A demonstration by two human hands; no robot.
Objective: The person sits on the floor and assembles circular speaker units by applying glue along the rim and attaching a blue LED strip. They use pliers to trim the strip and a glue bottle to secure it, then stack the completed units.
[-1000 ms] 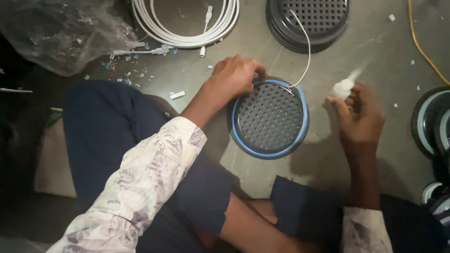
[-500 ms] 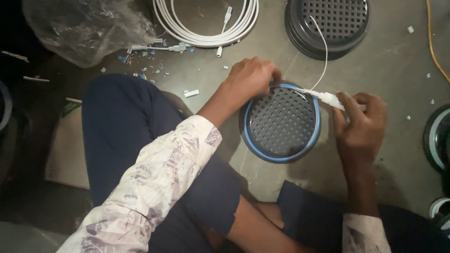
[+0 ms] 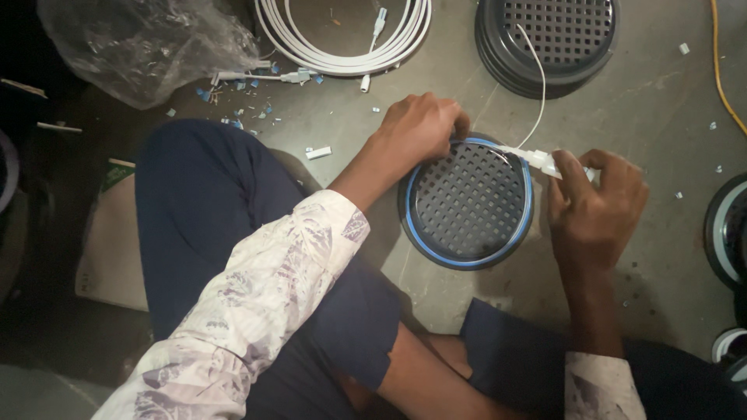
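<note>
A crumpled clear plastic bag (image 3: 136, 47) lay at the far left of the grey floor (image 3: 669, 101), with small blue and white scraps (image 3: 233, 109) scattered just beside it. Next came a coil of white cable (image 3: 342, 39) at the top edge. The person sat cross-legged in dark trousers and a pale patterned sleeve (image 3: 257, 311).

The left hand (image 3: 416, 128) rested curled over the upper left rim of the round black grille with a blue ring (image 3: 467, 202), which lay flat on the floor between the knees; its fingers were bent together on the rim, pressing it down. The grille looked like light, stiff moulded plastic, best held by its rim, since the perforated centre offered little to grasp.

The right hand (image 3: 595, 206) sat at the grille's right edge, thumb and fingers pinched on a small white connector (image 3: 545, 161). From it a thin white wire (image 3: 537, 78) ran up across a stack of similar black grilles (image 3: 545, 39). The wire seemed limp and slight, probably easy to kink, so the connector body was the safer place to grip. A yellow cord (image 3: 720, 70) ran down the far right.
</note>
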